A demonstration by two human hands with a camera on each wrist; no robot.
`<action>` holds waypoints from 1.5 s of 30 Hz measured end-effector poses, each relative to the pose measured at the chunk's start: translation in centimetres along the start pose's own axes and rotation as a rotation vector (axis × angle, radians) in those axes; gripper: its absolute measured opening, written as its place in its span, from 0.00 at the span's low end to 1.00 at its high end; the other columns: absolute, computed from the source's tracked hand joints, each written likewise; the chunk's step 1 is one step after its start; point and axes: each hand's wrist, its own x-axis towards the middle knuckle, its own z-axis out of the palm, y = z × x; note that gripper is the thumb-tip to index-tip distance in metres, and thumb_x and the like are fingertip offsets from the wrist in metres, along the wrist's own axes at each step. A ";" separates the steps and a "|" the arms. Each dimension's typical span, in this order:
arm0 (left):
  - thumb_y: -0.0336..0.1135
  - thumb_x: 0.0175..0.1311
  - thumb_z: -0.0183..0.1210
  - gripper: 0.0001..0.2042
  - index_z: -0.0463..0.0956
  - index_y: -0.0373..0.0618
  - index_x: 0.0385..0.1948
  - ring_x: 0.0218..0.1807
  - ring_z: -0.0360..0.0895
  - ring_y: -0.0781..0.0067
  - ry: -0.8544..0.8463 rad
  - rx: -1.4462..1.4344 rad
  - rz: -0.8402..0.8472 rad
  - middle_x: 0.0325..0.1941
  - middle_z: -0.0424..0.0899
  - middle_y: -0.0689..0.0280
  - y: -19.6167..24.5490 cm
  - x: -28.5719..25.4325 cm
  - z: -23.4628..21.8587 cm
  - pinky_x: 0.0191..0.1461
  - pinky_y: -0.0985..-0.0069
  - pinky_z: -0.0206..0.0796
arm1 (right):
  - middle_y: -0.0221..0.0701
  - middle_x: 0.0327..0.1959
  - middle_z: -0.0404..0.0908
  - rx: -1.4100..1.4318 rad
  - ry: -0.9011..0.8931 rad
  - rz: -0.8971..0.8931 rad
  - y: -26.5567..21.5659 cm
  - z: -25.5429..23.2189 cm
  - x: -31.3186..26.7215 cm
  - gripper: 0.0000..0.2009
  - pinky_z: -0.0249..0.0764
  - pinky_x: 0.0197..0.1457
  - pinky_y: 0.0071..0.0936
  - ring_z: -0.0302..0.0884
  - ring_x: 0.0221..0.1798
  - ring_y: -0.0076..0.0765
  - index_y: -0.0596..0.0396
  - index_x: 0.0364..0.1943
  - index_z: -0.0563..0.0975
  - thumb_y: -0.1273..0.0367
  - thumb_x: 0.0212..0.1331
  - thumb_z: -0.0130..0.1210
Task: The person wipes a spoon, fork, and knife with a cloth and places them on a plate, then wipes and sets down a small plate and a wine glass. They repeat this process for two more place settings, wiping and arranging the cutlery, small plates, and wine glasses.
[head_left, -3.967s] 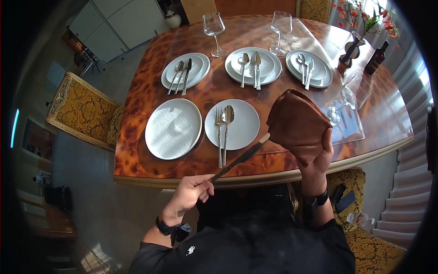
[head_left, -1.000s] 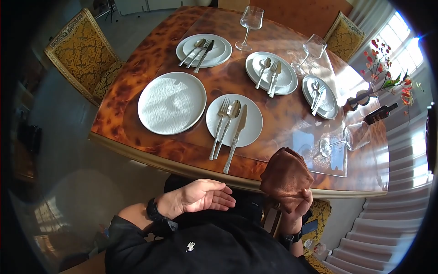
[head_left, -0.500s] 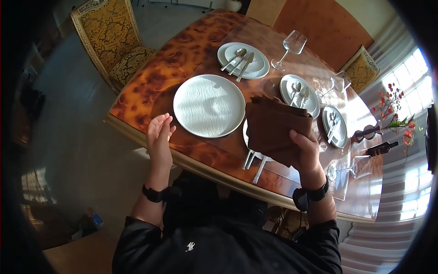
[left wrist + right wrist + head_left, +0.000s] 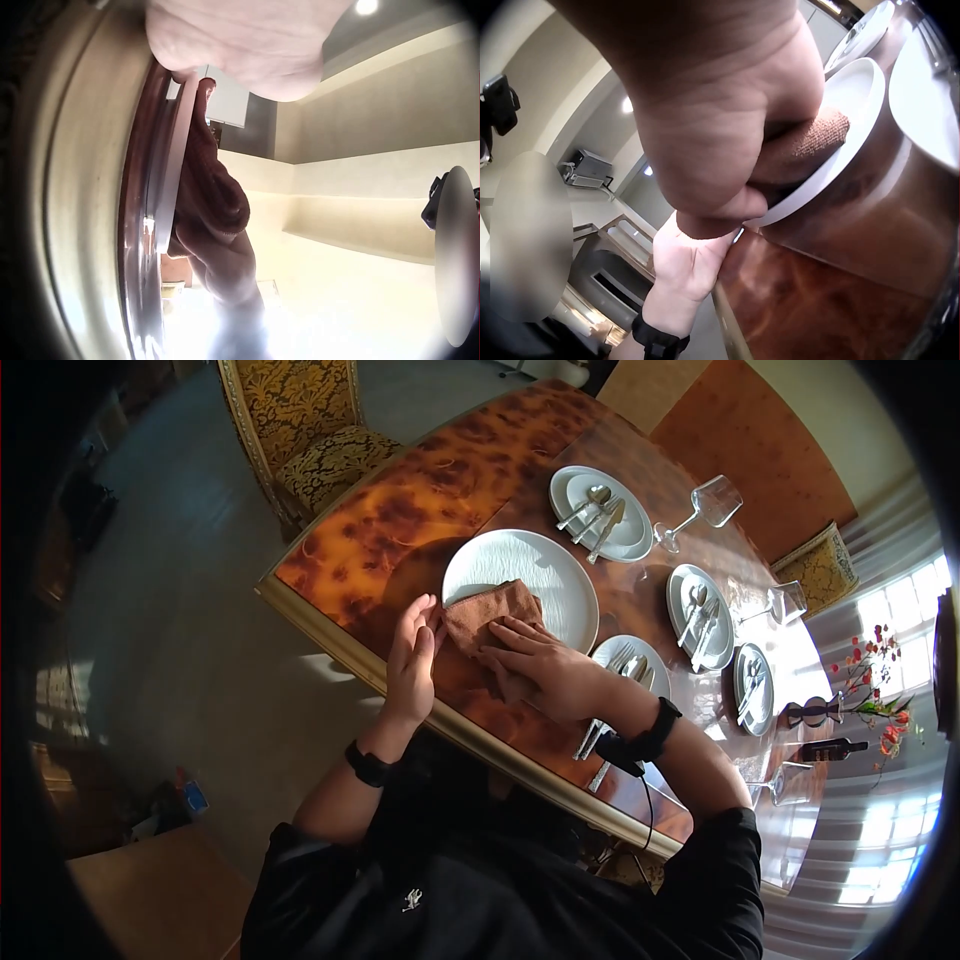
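My right hand (image 4: 550, 668) presses a folded brown cloth (image 4: 478, 618) onto the near left part of a large white textured plate (image 4: 565, 585). Its fingers stretch over the cloth, and in the right wrist view the thumb bends in against the brown fabric (image 4: 814, 146). Beside the plate's left rim, my left hand (image 4: 410, 665) stands on edge, thumb up, fingertips right at the rim. Part of the cloth hangs over the near rim. The left wrist view catches the plate (image 4: 174, 176) edge-on with the bunched cloth (image 4: 214, 191) against it.
A smaller plate (image 4: 655, 660) with a fork, a spoon and a knife lies right of the right forearm. Stacked plates (image 4: 635, 540) with cutlery and several wine glasses (image 4: 715, 502) stand farther off. A bottle (image 4: 830, 750) and flower vase are at right. The table edge (image 4: 345, 650) is close.
A knife left the left hand for the small plate. The right hand has brought the cloth left and down onto the large plate; the left hand has come to its rim. The head view has turned left.
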 end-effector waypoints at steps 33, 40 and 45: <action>0.23 0.69 0.50 0.19 0.61 0.33 0.61 0.70 0.64 0.61 0.074 0.288 0.067 0.67 0.66 0.50 0.2 0.0 1.2 0.72 0.68 0.57 | 0.43 0.66 0.70 0.035 0.098 0.405 5.5 -4.7 -0.4 0.32 0.61 0.73 0.34 0.65 0.69 0.45 0.55 0.64 0.70 0.84 0.47 0.49; 0.22 0.69 0.49 0.18 0.63 0.33 0.60 0.69 0.66 0.63 0.082 0.292 0.097 0.66 0.68 0.50 -0.5 0.0 1.1 0.71 0.70 0.59 | 0.47 0.44 0.82 -0.073 -0.062 0.604 1.5 -5.8 -0.5 0.19 0.74 0.53 0.42 0.79 0.50 0.52 0.55 0.50 0.79 0.73 0.50 0.52; 0.22 0.69 0.49 0.17 0.64 0.33 0.59 0.68 0.67 0.64 0.107 0.296 0.124 0.63 0.70 0.52 -0.6 -0.1 1.2 0.69 0.72 0.60 | 0.49 0.35 0.83 -0.003 -0.236 0.748 1.3 -5.8 1.1 0.17 0.76 0.48 0.39 0.82 0.42 0.51 0.51 0.48 0.82 0.67 0.55 0.51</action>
